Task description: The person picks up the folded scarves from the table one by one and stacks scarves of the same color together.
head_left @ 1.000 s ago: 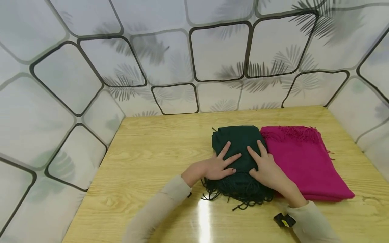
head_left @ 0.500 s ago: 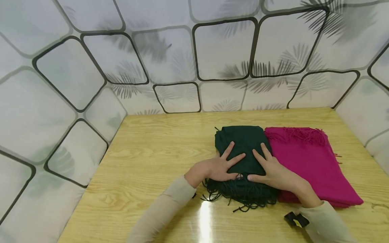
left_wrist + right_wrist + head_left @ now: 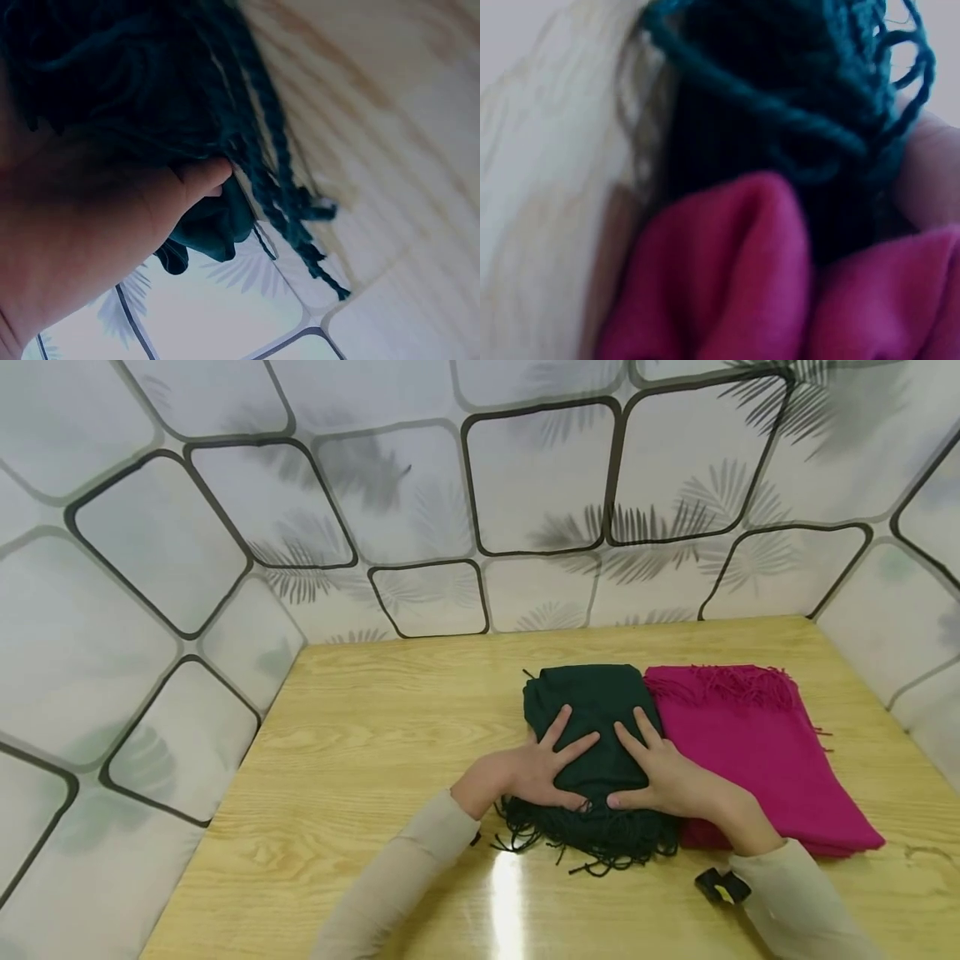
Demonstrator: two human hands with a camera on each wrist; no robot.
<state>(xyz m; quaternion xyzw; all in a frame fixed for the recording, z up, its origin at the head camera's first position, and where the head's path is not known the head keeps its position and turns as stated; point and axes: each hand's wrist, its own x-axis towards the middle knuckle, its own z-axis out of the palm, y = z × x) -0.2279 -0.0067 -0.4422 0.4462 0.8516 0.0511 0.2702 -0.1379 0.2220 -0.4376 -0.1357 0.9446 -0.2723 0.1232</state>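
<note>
A folded dark green scarf (image 3: 592, 693) with a fringe at its near end lies on the table. My left hand (image 3: 534, 774) rests on its left part with the fingers spread. From the right side, my right hand (image 3: 675, 781) touches it, fingers also spread, and the two thumbs point toward each other across the near end. Twisted green fringe strands (image 3: 262, 127) hang beside the left hand in the left wrist view. A folded magenta scarf (image 3: 750, 760) lies against the green one's right side, partly under the right hand and forearm. Its folded edge (image 3: 727, 262) shows close up in the right wrist view.
The wooden table (image 3: 360, 743) stretches left of the scarves. Patterned cloth walls (image 3: 420, 510) enclose it at the back and on both sides. A small black device (image 3: 722, 887) sits by the right sleeve.
Both hands stay on the green scarf. The right thumb has stretched inward toward the left thumb, which has shifted slightly nearer the fringe. The head view has shifted a little.
</note>
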